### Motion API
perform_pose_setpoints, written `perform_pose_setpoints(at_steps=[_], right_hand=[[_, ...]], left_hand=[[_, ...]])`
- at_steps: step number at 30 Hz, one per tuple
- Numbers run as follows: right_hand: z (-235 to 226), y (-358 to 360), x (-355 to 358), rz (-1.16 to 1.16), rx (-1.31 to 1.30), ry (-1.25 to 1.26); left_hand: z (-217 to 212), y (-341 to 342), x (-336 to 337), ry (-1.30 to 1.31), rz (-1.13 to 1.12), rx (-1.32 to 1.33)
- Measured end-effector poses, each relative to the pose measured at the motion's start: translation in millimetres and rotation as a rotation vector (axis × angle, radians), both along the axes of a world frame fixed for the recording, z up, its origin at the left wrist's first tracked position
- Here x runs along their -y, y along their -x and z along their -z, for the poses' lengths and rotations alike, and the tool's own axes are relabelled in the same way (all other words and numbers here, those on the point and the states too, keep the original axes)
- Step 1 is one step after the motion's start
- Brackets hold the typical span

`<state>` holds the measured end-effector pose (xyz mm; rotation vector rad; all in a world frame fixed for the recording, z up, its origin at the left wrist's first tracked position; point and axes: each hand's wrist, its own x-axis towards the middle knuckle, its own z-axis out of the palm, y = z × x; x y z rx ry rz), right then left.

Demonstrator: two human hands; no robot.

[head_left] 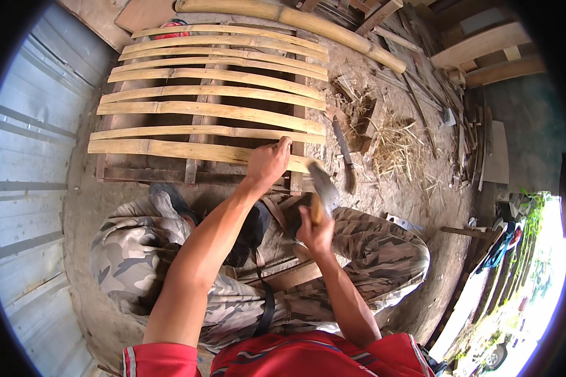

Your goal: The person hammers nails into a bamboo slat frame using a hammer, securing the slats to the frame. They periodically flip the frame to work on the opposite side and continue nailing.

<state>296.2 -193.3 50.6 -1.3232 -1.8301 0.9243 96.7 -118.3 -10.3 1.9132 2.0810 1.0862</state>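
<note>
My left hand (269, 164) rests at the right part of the nearest bamboo slat (170, 149), its fingers closed. Whatever it pinches is hidden. In my right hand (316, 232) is a hammer, gripped by its wooden handle (317, 208). The grey metal hammer head (324, 186) is smeared by motion, raised close to that slat's right end. Several more pale slats (214, 109) lie side by side across a dark wooden frame (146, 174), with gaps between them.
A long blade (344, 151) lies on the ground right of the frame. Beyond it are wood offcuts and bamboo shavings (396, 147). A thick bamboo pole (295, 25) spans the far side. Corrugated metal sheeting (34, 163) stands at left. My camouflage-clad legs (383, 254) flank the near side.
</note>
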Motion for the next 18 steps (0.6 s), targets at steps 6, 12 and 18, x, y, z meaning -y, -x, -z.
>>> perform_pose_setpoints(at_steps=[6,12,18], right_hand=[[-44,13,-8,0.090,0.212,0.279],[1,-2,-2,0.015,0.225,0.314],[-32,10,-6,0.045,0.152,0.318]], left_hand=[[1,7,3,0.004,-0.016,0.003],[1,0,2,0.007,-0.019,-0.003],[0,6,2,0.028,-0.016,0.021]])
